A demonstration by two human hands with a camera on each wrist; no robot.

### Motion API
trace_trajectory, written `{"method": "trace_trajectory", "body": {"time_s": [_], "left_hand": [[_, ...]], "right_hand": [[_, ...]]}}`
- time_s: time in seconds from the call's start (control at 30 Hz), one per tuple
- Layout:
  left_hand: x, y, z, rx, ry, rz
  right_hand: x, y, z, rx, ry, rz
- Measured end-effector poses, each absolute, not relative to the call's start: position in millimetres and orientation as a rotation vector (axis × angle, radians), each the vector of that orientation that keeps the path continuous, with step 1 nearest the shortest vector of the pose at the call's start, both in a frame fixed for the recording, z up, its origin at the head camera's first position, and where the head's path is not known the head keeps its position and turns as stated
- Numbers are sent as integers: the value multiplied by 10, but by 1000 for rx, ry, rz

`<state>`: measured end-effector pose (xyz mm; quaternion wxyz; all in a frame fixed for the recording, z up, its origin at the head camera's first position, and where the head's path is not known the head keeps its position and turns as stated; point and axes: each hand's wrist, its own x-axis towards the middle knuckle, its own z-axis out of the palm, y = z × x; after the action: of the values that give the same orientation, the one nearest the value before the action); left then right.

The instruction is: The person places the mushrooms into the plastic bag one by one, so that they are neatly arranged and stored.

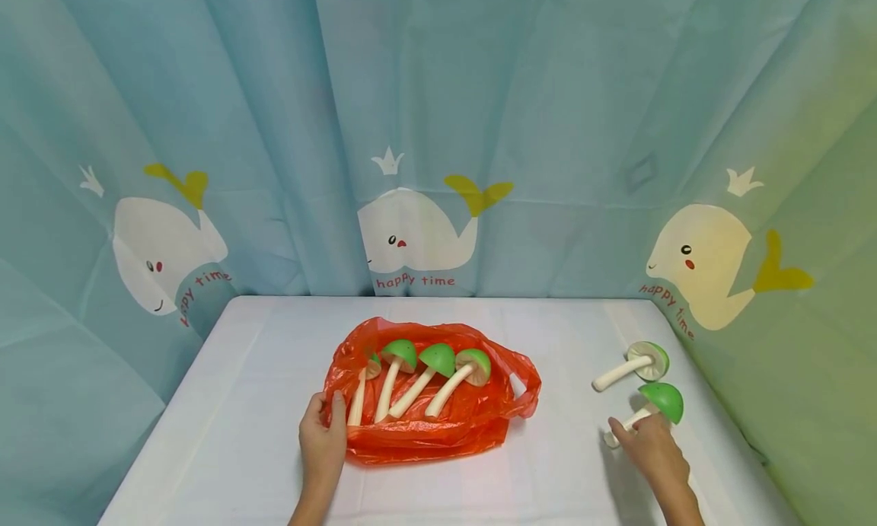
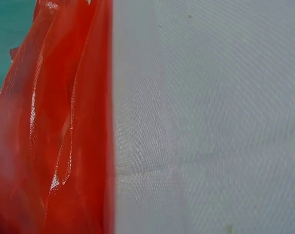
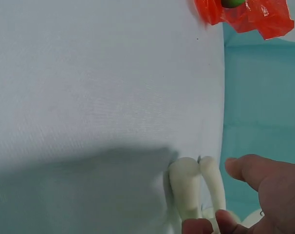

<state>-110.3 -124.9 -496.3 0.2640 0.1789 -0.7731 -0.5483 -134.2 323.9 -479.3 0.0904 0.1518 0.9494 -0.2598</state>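
Note:
A crumpled red plastic bag lies on the white table with its mouth spread. My left hand grips its left edge, thumb up. Several toy mushrooms with green caps and white stems rest side by side in the bag. At the right, my right hand is over another green-capped mushroom, fingers touching its stem. In the right wrist view, the thumb stands apart from that stem. One more mushroom lies just behind it. The left wrist view shows only bag and tabletop, without the fingers.
The white table has its back edge against a blue curtain printed with whales. A green-tinted curtain closes off the right side. Bare tabletop lies between the bag and the two mushrooms at the right.

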Motion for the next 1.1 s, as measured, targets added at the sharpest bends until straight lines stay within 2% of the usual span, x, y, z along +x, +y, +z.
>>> {"method": "trace_trajectory", "body": {"time_s": [0.5, 1.1], "left_hand": [[-1101, -1251, -4977, 467, -2060, -1511], [-1102, -1246, -4975, 518, -2103, -1493]], "right_hand": [[-1303, 3276, -4898, 406, 2814, -798], [-1306, 3320, -5005, 477, 2802, -786]]}}
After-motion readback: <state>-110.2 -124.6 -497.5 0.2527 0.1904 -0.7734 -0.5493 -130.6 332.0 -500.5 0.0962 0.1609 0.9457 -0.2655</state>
